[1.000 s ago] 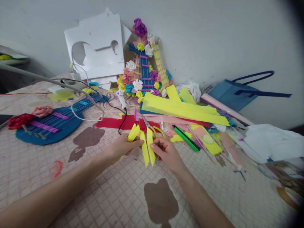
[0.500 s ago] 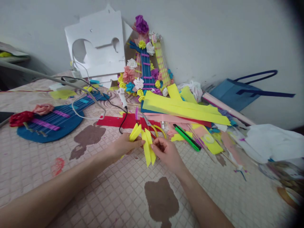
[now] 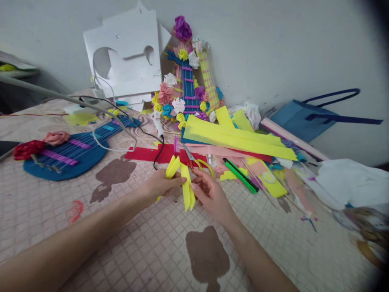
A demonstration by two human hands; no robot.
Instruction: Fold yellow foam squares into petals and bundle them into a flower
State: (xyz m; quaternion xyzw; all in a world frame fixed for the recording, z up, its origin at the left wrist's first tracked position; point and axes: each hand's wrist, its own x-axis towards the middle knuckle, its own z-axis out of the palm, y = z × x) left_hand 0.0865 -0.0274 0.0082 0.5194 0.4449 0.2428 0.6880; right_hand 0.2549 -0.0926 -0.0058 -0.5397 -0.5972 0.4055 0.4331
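Observation:
My left hand is closed on a folded bunch of yellow crepe paper, pinching it between thumb and fingers. Pointed strips hang from the bunch on the right, and others stick up over the hand. At the right edge of the hanging strips, the thumb of my right hand touches the paper, its index finger lifted a little above. The other fingers of this hand curl partly out of sight. Just behind the hands lie yellow-handled scissors and a strip of red paper.
A green utility knife and long yellow paper strips lie to the right. On the left rests a blue paper guitar. A glue gun with a black cord stands behind, before flower-covered guitars and a white foam board.
The hanging yellow strips have come closer together and shifted slightly left. My right index finger has lifted away from the thumb. My left hand keeps its grip, nearly still.

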